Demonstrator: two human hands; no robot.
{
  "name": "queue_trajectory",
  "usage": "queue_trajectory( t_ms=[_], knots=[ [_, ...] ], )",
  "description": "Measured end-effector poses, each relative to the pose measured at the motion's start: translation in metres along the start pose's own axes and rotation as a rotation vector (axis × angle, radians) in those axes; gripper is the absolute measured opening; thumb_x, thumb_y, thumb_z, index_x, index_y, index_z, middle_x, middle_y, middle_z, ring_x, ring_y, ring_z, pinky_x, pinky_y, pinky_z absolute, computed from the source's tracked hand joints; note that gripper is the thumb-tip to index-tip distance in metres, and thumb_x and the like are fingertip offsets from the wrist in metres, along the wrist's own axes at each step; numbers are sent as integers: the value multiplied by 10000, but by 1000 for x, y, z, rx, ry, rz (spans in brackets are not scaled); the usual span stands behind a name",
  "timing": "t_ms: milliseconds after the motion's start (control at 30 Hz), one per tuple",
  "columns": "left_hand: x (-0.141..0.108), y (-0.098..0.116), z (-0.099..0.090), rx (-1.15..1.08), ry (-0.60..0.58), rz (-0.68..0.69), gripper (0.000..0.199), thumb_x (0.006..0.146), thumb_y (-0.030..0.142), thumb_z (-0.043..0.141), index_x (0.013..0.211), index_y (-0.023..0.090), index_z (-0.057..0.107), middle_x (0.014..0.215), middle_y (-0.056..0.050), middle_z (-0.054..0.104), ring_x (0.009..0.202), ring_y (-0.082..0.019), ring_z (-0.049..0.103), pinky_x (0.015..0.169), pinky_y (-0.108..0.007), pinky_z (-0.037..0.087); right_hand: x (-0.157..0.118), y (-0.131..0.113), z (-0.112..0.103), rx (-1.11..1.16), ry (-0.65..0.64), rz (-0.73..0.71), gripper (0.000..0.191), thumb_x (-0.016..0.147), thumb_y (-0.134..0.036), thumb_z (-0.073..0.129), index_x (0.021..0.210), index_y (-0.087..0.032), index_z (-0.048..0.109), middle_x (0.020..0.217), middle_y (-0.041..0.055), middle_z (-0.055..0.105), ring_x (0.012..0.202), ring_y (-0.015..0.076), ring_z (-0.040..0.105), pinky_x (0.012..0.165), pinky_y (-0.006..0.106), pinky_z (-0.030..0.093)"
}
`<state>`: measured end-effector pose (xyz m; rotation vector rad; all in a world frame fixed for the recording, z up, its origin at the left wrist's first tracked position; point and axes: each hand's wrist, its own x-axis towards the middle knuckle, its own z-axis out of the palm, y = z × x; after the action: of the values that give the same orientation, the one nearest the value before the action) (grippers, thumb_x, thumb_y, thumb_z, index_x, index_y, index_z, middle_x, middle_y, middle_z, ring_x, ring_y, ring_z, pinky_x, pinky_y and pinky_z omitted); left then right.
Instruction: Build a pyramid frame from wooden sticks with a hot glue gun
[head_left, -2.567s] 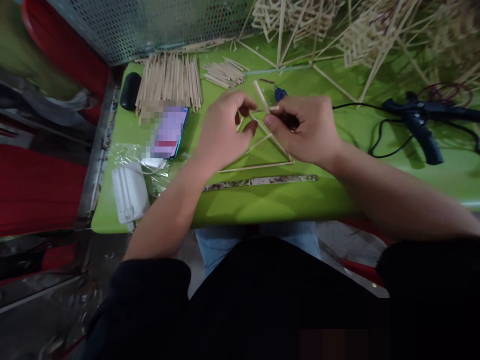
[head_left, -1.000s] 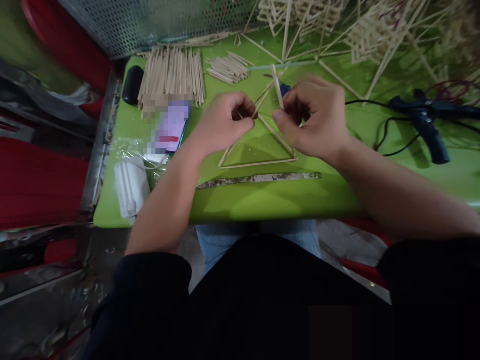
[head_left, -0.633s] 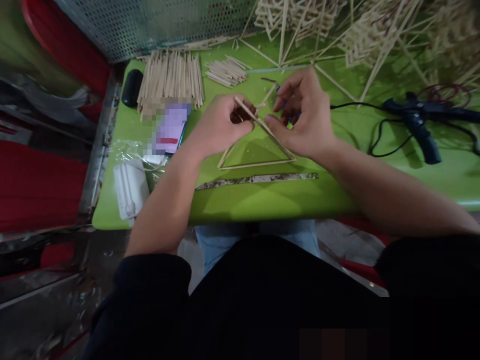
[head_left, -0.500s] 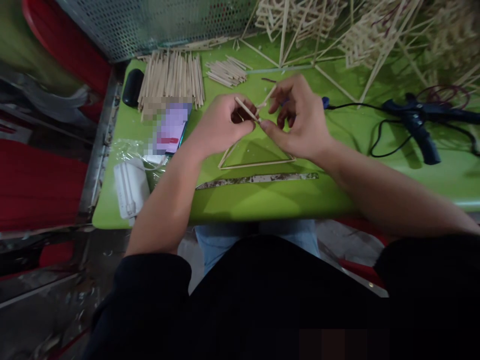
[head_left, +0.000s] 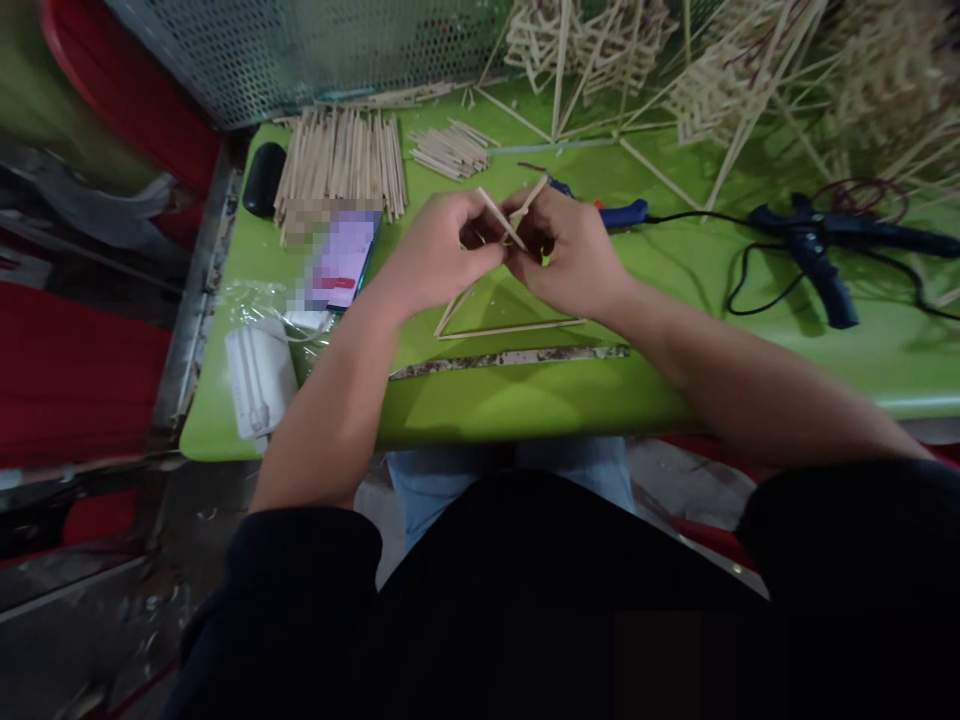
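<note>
Thin wooden sticks form a frame (head_left: 514,329) whose lower part shows as a triangle over the green table. My left hand (head_left: 450,245) is closed on the frame near its upper corner, where a short stick (head_left: 501,217) slants across. Close beside it, my right hand (head_left: 566,245) pinches the same joint, its fingers nearly touching those of my left hand. Another stick end (head_left: 534,195) rises between the hands. Fingers hide part of the joint. Below the frame lies a long flat stained blade (head_left: 510,359).
A large stick pile (head_left: 341,160), a smaller one (head_left: 452,150), a phone (head_left: 346,258) and a white power bank (head_left: 260,378) lie left. Stick structures (head_left: 585,45) stand behind. At right are a dark glue gun (head_left: 817,250) and blue-handled pliers (head_left: 624,214).
My right hand has moved left and down, and its spread fingers have closed around the joint beside my left hand. The pliers' blue handle has come into fuller view.
</note>
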<state>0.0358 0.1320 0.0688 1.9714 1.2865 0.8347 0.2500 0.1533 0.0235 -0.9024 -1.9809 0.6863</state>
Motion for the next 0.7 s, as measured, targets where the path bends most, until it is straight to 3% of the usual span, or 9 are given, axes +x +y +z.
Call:
queue_trajectory(
  t_ms=[133, 300, 367, 500, 600, 700],
  knots=[
    [0, -3, -1, -52, -4, 44, 161, 929, 136, 709, 1027, 241, 781, 1005, -42, 799, 921, -202, 761, 877, -362, 625, 2, -3, 0, 2, 22, 6, 255, 943, -433, 791, 1134, -302, 685, 891, 27, 725, 758, 227, 604, 713, 417, 512],
    [-3, 0, -4, -66, 7, 53, 74, 961, 212, 758, 1023, 248, 777, 1021, -49, 802, 939, -214, 765, 885, -383, 634, 12, 0, 1, 152, -32, 5, 227, 917, -388, 771, 1080, -292, 645, 945, 38, 737, 800, 226, 655, 762, 425, 580],
    [-3, 0, -4, -76, 10, 58, 42, 979, 283, 777, 1005, 253, 765, 1033, -56, 805, 925, -217, 748, 869, -403, 629, 18, 2, 2, 274, -75, 7, 253, 851, -367, 792, 1020, -293, 619, 925, 28, 717, 786, 218, 662, 732, 415, 595],
    [1, -5, -8, -70, 14, 86, 279, 993, 543, 849, 1042, 292, 740, 1088, -29, 814, 919, -205, 694, 872, -441, 634, 27, 0, -2, 467, -114, 31, 292, 738, -373, 832, 950, -294, 648, 872, 16, 719, 738, 220, 671, 681, 424, 620],
    [1, -5, -23, -57, 47, 145, 442, 936, 696, 895, 1040, 300, 727, 1106, -32, 808, 923, -205, 678, 905, -478, 650, 28, -5, -6, 474, -100, 114, 320, 705, -436, 879, 950, -319, 710, 857, 17, 776, 776, 270, 720, 713, 476, 644],
    [-8, 0, -49, 78, -48, 67, 397, 966, 632, 877, 1137, 287, 780, 1165, -65, 828, 965, -238, 732, 924, -501, 651, 25, -10, -9, 493, -77, 162, 336, 705, -459, 946, 969, -361, 762, 850, 4, 801, 800, 311, 754, 733, 519, 659]
  ],
)
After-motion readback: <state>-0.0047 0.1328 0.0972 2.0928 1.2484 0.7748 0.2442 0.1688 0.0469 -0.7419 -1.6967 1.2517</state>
